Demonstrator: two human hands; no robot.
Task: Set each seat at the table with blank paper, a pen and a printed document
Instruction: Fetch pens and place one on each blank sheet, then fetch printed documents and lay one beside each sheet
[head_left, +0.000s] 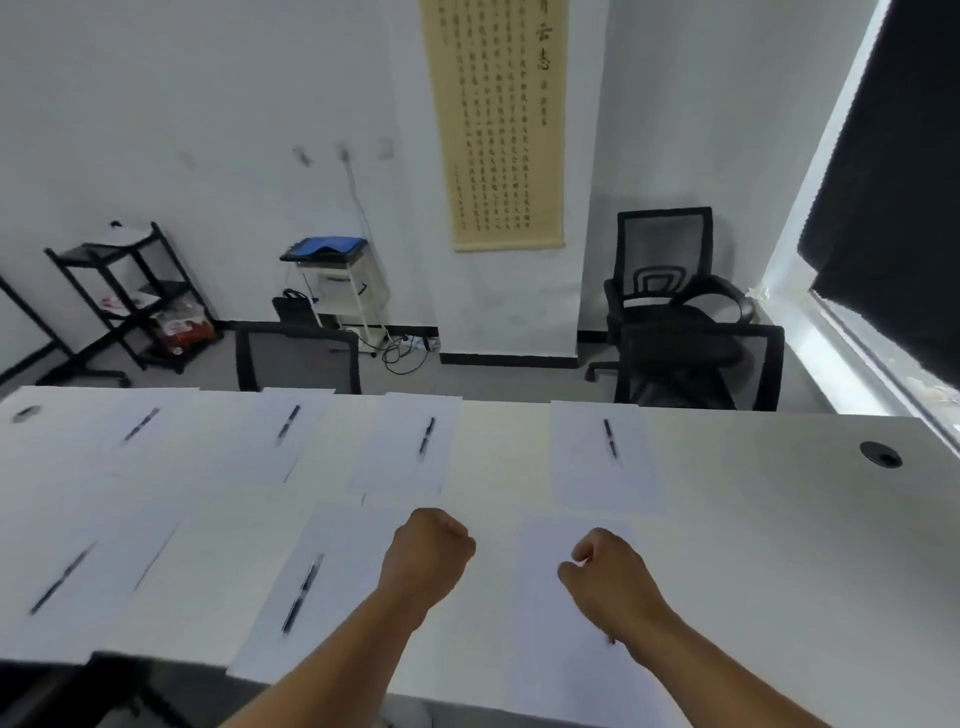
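Several blank white sheets lie in two rows on the white table (753, 519), most with a black pen on top. In the far row, one sheet (587, 478) carries a pen (610, 438). A near sheet (280, 644) holds another pen (303, 592). My right hand (605, 571) hovers with curled fingers over the near right sheet (550, 649). A dark pen tip (611, 640) pokes out beneath its wrist, and the rest of that pen is hidden by the hand. My left hand (434, 545) is a closed fist over bare table, holding nothing that shows. No printed document is in view.
Two black mesh chairs (298, 358) (696, 364) stand behind the table's far edge, and a third (665, 270) is by the wall. A cable hole (880, 454) sits at the table's right. A black shelf rack (135, 296) and a small cart (337, 280) stand at the back.
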